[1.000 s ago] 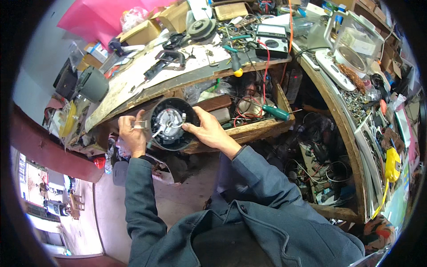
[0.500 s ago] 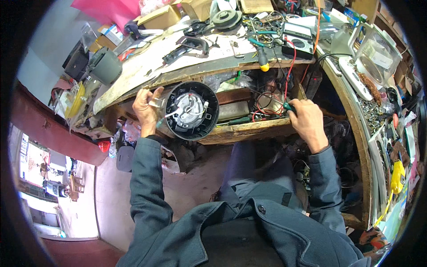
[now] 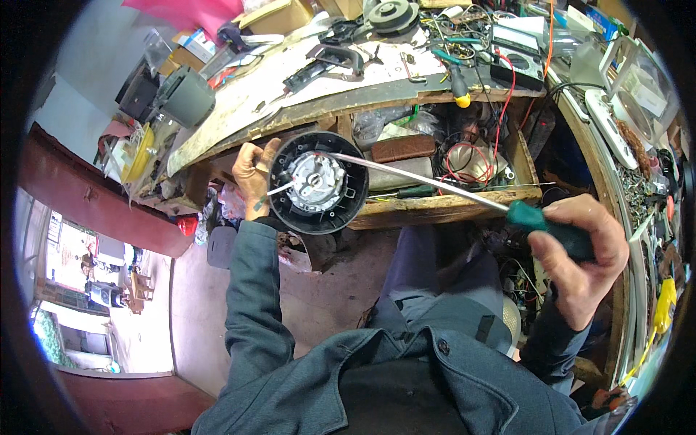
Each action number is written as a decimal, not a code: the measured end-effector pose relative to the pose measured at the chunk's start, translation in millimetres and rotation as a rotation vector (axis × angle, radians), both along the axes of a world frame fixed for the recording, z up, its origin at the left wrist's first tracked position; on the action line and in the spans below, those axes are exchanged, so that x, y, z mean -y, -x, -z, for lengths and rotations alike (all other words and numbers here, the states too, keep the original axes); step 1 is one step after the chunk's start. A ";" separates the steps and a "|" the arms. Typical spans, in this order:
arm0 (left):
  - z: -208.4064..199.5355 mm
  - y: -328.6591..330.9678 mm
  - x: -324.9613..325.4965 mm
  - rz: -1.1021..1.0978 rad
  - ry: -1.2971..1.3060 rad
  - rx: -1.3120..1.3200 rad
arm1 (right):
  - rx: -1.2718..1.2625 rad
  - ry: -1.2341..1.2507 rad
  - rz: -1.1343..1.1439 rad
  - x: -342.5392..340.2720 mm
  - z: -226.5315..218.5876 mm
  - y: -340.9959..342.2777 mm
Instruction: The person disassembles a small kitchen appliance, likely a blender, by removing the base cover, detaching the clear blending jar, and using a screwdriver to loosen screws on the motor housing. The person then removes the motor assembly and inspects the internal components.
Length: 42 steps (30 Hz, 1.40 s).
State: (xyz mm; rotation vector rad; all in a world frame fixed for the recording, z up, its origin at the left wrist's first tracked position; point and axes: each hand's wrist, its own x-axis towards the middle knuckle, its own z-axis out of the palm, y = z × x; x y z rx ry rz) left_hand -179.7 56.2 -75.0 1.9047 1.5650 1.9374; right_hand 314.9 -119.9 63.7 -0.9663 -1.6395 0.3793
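Observation:
My left hand [image 3: 252, 174] is closed round the far-left wall of a round black plastic housing [image 3: 350, 212], its open side facing me. Inside sits a silver metal part [image 3: 317, 181] with a round centre. A thin pale rod [image 3: 280, 190] crosses the housing's left rim near my left hand; whether I grip it too cannot be seen. My right hand [image 3: 580, 254] grips a long screwdriver [image 3: 449, 187] by its green handle. The screwdriver's shaft reaches left across the housing's right rim, its tip at the upper edge of the silver part.
A pulled-out wooden drawer [image 3: 464, 205] holds wires, bags and a brown block [image 3: 404, 148]. On the bench lie a black clamp-like frame [image 3: 348, 58], a yellow-ended screwdriver [image 3: 460, 87] and a multimeter [image 3: 516, 61]. A grey-green container [image 3: 185, 96] stands at left.
My right hand has lifted the screwdriver from over the drawer, moving right and toward me, and its tip now reaches into the housing. The left hand keeps its hold.

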 end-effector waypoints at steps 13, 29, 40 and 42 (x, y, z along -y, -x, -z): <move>-28.6 -19.8 13.3 -0.070 -0.075 -0.248 | 0.131 -0.153 -0.117 -3.8 2.3 39.7; -36.6 -27.1 16.0 -0.096 -0.054 -0.279 | 0.471 -0.410 -0.147 3.1 -14.3 38.7; -52.4 -41.8 17.0 -0.102 -0.075 -0.386 | 0.516 -0.503 -0.161 -12.9 -36.1 42.2; -48.6 -37.8 12.7 -0.074 -0.103 -0.364 | 0.584 -0.459 -0.179 -15.4 -52.7 41.3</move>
